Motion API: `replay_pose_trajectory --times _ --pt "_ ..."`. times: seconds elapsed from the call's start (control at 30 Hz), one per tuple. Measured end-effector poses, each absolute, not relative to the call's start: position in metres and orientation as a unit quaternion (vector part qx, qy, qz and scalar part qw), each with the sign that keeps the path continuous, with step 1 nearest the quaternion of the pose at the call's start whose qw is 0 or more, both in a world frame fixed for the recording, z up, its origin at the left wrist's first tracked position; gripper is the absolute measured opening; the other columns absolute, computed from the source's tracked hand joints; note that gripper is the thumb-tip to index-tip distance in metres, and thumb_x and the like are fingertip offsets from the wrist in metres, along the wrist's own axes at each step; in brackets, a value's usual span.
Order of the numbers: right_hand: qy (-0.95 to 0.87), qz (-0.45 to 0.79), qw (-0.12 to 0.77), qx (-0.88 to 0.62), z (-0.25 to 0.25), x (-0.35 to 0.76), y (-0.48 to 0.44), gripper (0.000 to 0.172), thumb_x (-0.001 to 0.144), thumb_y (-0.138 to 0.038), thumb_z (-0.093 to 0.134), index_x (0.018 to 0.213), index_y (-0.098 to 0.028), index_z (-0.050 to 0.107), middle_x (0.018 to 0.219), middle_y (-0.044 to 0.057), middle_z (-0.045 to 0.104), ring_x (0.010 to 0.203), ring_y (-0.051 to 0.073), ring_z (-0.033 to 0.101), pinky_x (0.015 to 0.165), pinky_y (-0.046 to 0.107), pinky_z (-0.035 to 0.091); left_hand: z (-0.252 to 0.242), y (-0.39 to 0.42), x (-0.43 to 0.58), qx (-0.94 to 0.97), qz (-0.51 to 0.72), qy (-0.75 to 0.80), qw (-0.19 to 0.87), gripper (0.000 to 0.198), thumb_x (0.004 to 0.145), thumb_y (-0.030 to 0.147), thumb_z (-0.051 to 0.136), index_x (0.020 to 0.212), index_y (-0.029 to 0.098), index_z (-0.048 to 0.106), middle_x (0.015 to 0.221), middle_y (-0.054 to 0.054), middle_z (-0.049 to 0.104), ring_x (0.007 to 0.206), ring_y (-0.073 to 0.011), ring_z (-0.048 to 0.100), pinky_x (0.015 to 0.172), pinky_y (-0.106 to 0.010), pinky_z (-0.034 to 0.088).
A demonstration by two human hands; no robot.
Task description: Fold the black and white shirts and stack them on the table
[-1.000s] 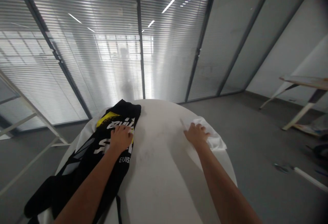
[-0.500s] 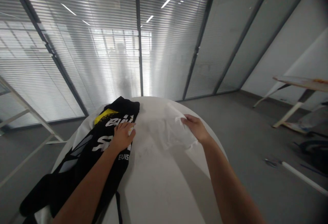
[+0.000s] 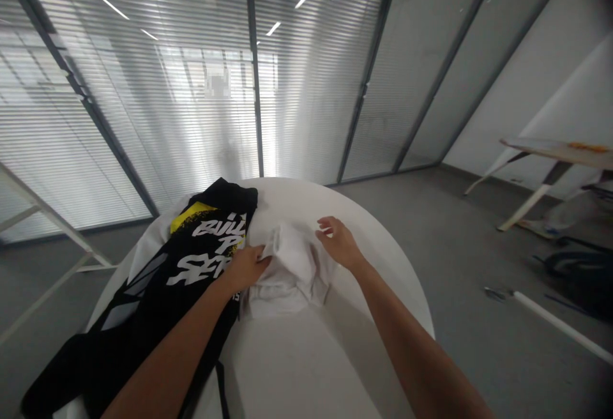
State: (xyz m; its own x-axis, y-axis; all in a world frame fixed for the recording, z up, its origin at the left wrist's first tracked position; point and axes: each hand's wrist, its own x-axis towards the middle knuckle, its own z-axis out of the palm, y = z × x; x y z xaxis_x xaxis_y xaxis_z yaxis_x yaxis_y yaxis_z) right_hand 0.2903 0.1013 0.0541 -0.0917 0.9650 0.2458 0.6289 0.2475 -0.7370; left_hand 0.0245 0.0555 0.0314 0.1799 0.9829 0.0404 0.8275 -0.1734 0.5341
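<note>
Left hand [image 3: 246, 269]: fingers pressed together and angled rightward, resting over the black printed jersey [image 3: 191, 278], with the fingertips at the near-left fold of a bunched white cloth [image 3: 287, 272]; whether they pinch the fabric cannot be told. Right hand [image 3: 339, 243]: fingers loosely curled and parted from the thumb, holding nothing, just beside the cloth's upper right side. The cloth lies between the two hands, folded over on itself, its left edge against the jersey. Both forearms reach in from the bottom corners, angled toward each other. The jersey, with yellow patch [image 3: 191, 218] and white lettering, spreads from the hands toward the lower left and hangs over the edge of the round white table [image 3: 373, 240]. Open tabletop lies to the right of the right hand and below the cloth. Beyond the rim: grey floor [image 3: 469, 342], a white rod [image 3: 560, 326], a side table [image 3: 555, 154], and glass partitions with slatted blinds [image 3: 143, 87].
</note>
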Motion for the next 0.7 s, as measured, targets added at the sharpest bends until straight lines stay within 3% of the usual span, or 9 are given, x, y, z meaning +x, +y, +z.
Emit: replay_pose_trajectory --times 0.07,0.13,0.23,0.33,0.43,0.6,0.7 --pt "-0.774 0.225 0.303 -0.509 0.061 0.282 0.085 0.038 0.086 -0.042 0.057 0.118 -0.023 0.056 0.102 0.005 0.065 0.082 0.016 0.061 0.078 0.031 0.047 0.034 0.055 0.025 0.741 0.233 0.59 0.219 0.021 0.082 0.024 0.049 0.094 0.019 0.066 0.089 -0.006 0.071 0.09 -0.0227 0.065 0.081 -0.032 0.046" --pt "-0.834 0.188 0.227 -0.467 0.063 0.269 0.068 0.059 0.078 -0.054 0.066 0.127 -0.025 0.052 0.113 0.008 0.063 0.096 0.022 0.06 0.081 0.035 0.046 0.04 0.053 0.028 0.733 0.291 0.564 0.244 0.024 0.083 0.022 0.047 0.098 0.018 0.066 0.091 -0.005 0.07 0.089 -0.0202 0.063 0.081 -0.03 0.046" --pt "-0.867 0.111 0.167 -0.456 0.057 0.25 0.054 0.08 0.07 -0.057 0.073 0.137 -0.021 0.046 0.128 0.015 0.055 0.112 0.033 0.054 0.088 0.042 0.044 0.047 0.049 0.033 0.705 0.374 0.536 0.274 0.029 0.09 0.032 0.042 0.101 0.018 0.065 0.091 -0.003 0.068 0.09 -0.0182 0.061 0.083 -0.028 0.047" --pt "-0.875 0.143 0.166 -0.431 0.055 0.242 0.056 0.057 0.08 -0.04 0.067 0.129 -0.018 0.052 0.121 0.014 0.06 0.107 0.029 0.057 0.087 0.039 0.044 0.052 0.045 0.037 0.686 0.406 0.535 0.281 0.034 0.092 0.042 0.042 0.094 0.018 0.065 0.084 -0.002 0.066 0.085 -0.0176 0.06 0.081 -0.028 0.047" --pt "-0.855 0.25 0.22 -0.398 0.059 0.244 0.061 0.031 0.081 -0.023 0.059 0.111 -0.019 0.06 0.109 0.009 0.065 0.095 0.022 0.06 0.084 0.033 0.044 0.064 0.038 0.039 0.659 0.431 0.542 0.293 0.035 0.092 0.045 0.044 0.096 0.017 0.065 0.086 -0.002 0.066 0.083 -0.0177 0.06 0.079 -0.028 0.048" --pt "-0.664 0.591 0.358 -0.286 0.064 0.24 0.059 0.028 0.068 -0.027 0.064 0.095 -0.019 0.064 0.092 0.003 0.07 0.083 0.019 0.062 0.075 0.031 0.048 0.124 0.001 0.029 0.648 0.454 0.568 0.225 0.04 0.089 0.05 0.049 0.108 0.018 0.064 0.097 -0.003 0.068 0.093 -0.0202 0.061 0.086 -0.031 0.048" --pt "-0.537 0.696 0.399 -0.262 0.072 0.228 0.06 0.03 0.061 -0.027 0.062 0.089 -0.017 0.066 0.086 0.004 0.071 0.08 0.021 0.064 0.073 0.031 0.048 0.163 -0.032 0.002 0.616 0.466 0.612 0.169 0.043 0.084 0.054 0.055 0.109 0.021 0.064 0.096 0.0 0.069 0.088 -0.0199 0.063 0.081 -0.031 0.05"
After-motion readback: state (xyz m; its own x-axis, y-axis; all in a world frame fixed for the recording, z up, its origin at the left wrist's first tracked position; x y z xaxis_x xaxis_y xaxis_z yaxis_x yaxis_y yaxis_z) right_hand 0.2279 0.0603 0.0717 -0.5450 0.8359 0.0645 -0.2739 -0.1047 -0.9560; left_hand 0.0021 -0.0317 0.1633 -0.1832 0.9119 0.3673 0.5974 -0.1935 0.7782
